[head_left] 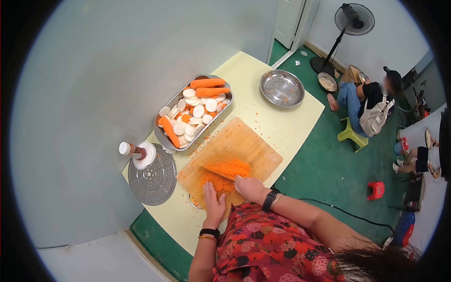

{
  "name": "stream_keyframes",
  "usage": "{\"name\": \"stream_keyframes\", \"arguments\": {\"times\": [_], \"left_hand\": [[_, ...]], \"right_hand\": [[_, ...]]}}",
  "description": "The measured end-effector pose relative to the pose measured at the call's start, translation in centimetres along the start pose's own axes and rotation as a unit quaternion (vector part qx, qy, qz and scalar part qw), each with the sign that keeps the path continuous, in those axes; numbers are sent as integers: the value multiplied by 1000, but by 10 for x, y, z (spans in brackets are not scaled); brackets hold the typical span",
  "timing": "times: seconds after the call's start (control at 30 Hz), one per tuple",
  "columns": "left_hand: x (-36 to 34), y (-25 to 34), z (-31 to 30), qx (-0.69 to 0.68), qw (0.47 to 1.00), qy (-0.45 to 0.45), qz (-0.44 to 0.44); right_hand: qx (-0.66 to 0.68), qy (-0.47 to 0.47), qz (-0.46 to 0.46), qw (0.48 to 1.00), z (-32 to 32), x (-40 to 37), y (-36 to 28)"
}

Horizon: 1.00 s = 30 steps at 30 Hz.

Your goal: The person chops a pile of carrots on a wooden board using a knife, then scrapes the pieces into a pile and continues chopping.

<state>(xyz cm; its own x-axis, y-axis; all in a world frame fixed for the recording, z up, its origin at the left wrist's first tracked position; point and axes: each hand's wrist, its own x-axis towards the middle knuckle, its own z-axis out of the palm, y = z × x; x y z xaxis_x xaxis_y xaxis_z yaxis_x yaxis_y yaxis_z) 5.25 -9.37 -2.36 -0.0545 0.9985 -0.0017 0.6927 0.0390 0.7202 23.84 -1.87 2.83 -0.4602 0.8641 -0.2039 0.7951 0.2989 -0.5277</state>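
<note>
My right hand [250, 188] is closed round the handle of a knife [216, 172], whose blade lies across a heap of finely chopped carrot [232, 168]. Beside the near left part of the heap rests my left hand [213, 201], fingers stretched out and holding nothing. Under both is a wooden cutting board [253, 143]. A metal tray [224, 113] behind the board holds whole carrots [207, 83] and white round slices [198, 111].
A metal bowl [282, 88] stands on the table [244, 66]. At left are a perforated grey disc [152, 183] and a white-capped jar [136, 151]. On the floor are a fan [354, 19], a seated person [376, 101] and a red stool [376, 190]. Another person is farther right.
</note>
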Motion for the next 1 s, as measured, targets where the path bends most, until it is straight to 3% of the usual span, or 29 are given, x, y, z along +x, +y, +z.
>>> {"name": "stream_keyframes", "arguments": {"times": [0.43, 0.57, 0.8, 1.0], "left_hand": [[-2, -10, 0, 22, 993, 89, -72], [8, -15, 0, 85, 990, 116, -16], [54, -30, -4, 110, 980, 162, -35], [84, -33, 1, 115, 977, 168, -68]], "right_hand": [[-14, -25, 0, 1000, -8, 3, -19], [9, -30, -7, 999, 1, 5, -10], [69, 5, 4, 998, -12, -5, -8], [25, -10, 24, 999, -12, -13, 1]]}}
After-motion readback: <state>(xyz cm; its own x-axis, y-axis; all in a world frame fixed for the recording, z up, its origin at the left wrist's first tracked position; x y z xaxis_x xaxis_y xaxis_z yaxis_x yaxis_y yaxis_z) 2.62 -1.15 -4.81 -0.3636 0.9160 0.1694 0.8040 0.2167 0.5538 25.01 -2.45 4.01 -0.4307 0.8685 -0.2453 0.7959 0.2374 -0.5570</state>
